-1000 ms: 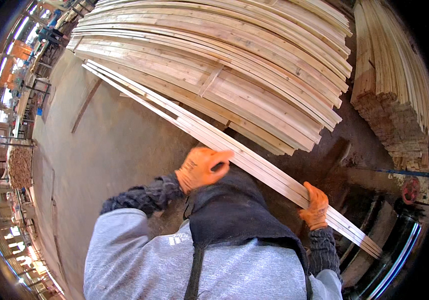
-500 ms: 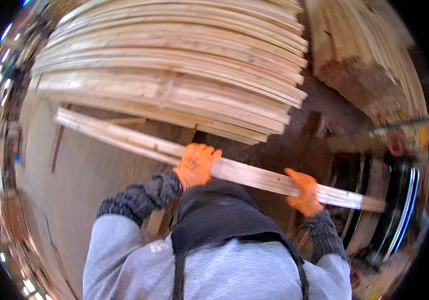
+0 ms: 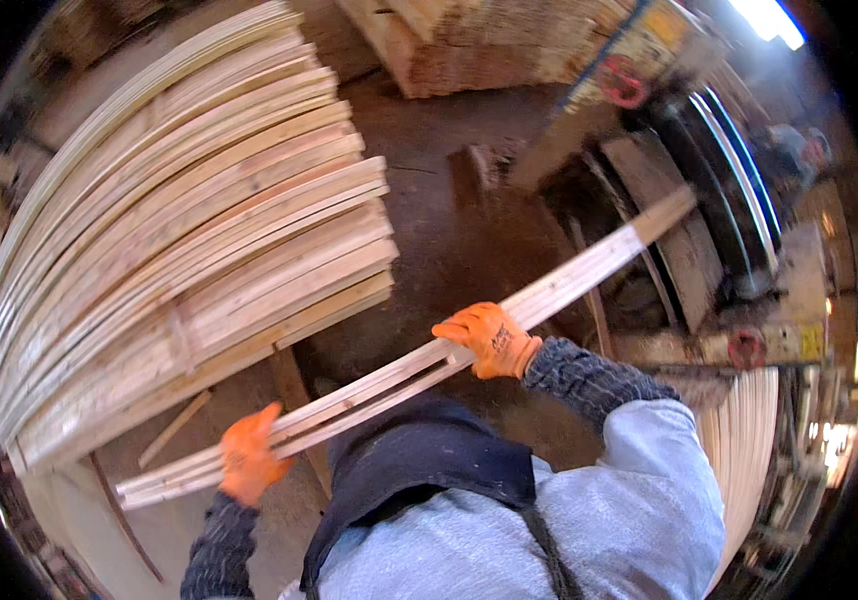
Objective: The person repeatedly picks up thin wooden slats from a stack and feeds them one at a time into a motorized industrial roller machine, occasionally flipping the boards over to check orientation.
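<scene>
A few long, narrow pale wooden boards [image 3: 579, 273] lie together across the front of my body, slanting up toward the right, with a narrow gap between them along the middle. My left hand [image 3: 252, 456], in an orange glove, is closed round them near their left end. Farther right, my right hand [image 3: 489, 340], gloved the same way, grips them past their middle, fingers over the top. The boards' right end reaches over dark machinery [image 3: 714, 215]; I cannot tell whether it touches.
A large stack of boards [image 3: 199, 210] fills the left, its ends facing right. Thick timber [image 3: 509, 55] lies at the far side. Red round handwheels [image 3: 622, 80] sit on the machinery's frame. Another stack of pale boards [image 3: 744, 450] stands at the right. A loose stick [image 3: 174, 430] lies by the big stack.
The view has turned right, and the boards now slant up to the right instead of down. My left hand is now nearer their left end, and my right hand nearer their middle.
</scene>
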Available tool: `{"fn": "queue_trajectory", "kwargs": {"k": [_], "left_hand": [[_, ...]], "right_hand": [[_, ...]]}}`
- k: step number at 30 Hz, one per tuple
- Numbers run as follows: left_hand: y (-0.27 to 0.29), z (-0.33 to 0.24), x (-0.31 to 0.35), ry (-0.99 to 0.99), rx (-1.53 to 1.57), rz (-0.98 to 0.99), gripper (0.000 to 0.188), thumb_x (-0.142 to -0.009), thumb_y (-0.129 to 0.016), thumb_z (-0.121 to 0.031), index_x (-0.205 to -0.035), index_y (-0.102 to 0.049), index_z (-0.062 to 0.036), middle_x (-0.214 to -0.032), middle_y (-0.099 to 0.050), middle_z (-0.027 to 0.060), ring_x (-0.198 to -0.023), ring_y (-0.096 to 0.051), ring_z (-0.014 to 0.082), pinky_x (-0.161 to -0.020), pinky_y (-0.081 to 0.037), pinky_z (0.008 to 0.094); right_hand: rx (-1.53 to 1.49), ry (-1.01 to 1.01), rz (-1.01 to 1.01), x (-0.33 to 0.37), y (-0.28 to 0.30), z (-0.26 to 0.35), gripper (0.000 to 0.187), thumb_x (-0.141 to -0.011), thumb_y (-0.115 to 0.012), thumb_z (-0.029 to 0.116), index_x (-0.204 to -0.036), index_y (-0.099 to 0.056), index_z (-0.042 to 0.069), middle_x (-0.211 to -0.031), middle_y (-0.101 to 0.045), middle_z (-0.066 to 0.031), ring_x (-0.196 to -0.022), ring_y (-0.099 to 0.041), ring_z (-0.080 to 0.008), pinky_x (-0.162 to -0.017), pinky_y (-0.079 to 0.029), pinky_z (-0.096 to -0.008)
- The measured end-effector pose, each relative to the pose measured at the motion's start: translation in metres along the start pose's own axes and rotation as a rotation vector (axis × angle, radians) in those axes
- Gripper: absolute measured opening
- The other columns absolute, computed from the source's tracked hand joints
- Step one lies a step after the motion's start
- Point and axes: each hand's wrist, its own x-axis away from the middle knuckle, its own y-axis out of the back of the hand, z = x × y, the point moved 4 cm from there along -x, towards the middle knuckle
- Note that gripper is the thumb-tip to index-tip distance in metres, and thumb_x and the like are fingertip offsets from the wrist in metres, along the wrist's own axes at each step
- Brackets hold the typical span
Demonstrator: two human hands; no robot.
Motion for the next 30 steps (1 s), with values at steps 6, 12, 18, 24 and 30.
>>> {"fn": "queue_trajectory", "kwargs": {"k": [6, 12, 18, 24, 30], "left_hand": [[0.013, 0.058, 0.037, 0.173, -0.035, 0.121, 0.056, -0.065, -0.088, -0.021, -0.114, -0.065, -0.0070, -0.096, -0.071, 0.0190, -0.091, -0.069, 0.0411, -0.082, -0.054, 0.0506], [0.000, -0.024, -0.011, 0.107, -0.012, 0.148, 0.047, -0.070, -0.081, -0.021, -0.112, -0.065, -0.0077, -0.090, -0.070, 0.0194, -0.087, -0.069, 0.0404, -0.078, -0.053, 0.0508], [-0.004, -0.096, -0.064, -0.006, 0.194, 0.141, 0.061, -0.069, -0.082, -0.024, -0.124, -0.062, -0.0066, -0.102, -0.072, 0.0200, -0.095, -0.068, 0.0418, -0.082, -0.054, 0.0504], [0.000, -0.070, -0.046, -0.049, 0.315, 0.286, 0.071, -0.072, -0.084, -0.024, -0.135, -0.058, -0.0041, -0.112, -0.071, 0.0241, -0.101, -0.069, 0.0423, -0.089, -0.056, 0.0478], [-0.038, -0.088, -0.058, -0.189, 0.339, 0.278, 0.072, -0.077, -0.081, -0.034, -0.137, -0.056, -0.0023, -0.103, -0.069, 0.0243, -0.094, -0.068, 0.0413, -0.083, -0.055, 0.0496]], "right_hand": [[0.166, -0.120, -0.023, 0.041, 0.027, -0.057, 0.078, -0.060, -0.079, 0.013, -0.135, -0.061, 0.013, -0.127, -0.066, -0.0118, -0.122, -0.060, -0.0320, -0.118, -0.037, -0.0463], [0.342, -0.281, 0.123, 0.069, 0.038, -0.087, 0.083, -0.067, -0.077, 0.014, -0.147, -0.053, 0.017, -0.137, -0.063, -0.0088, -0.131, -0.056, -0.0285, -0.124, -0.029, -0.0456], [0.309, -0.356, 0.076, 0.101, 0.054, -0.133, 0.080, -0.061, -0.081, 0.007, -0.138, -0.061, 0.018, -0.137, -0.063, -0.0101, -0.133, -0.055, -0.0293, -0.126, -0.029, -0.0470], [0.420, -0.444, -0.007, 0.143, 0.063, -0.203, 0.074, -0.063, -0.080, 0.002, -0.133, -0.062, 0.017, -0.141, -0.061, -0.0078, -0.140, -0.050, -0.0303, -0.125, -0.031, -0.0470], [0.367, -0.622, -0.246, 0.193, 0.069, -0.263, 0.075, -0.080, -0.073, 0.002, -0.149, -0.048, 0.009, -0.150, -0.054, -0.0163, -0.141, -0.050, -0.0338, -0.121, -0.039, -0.0437]]}}
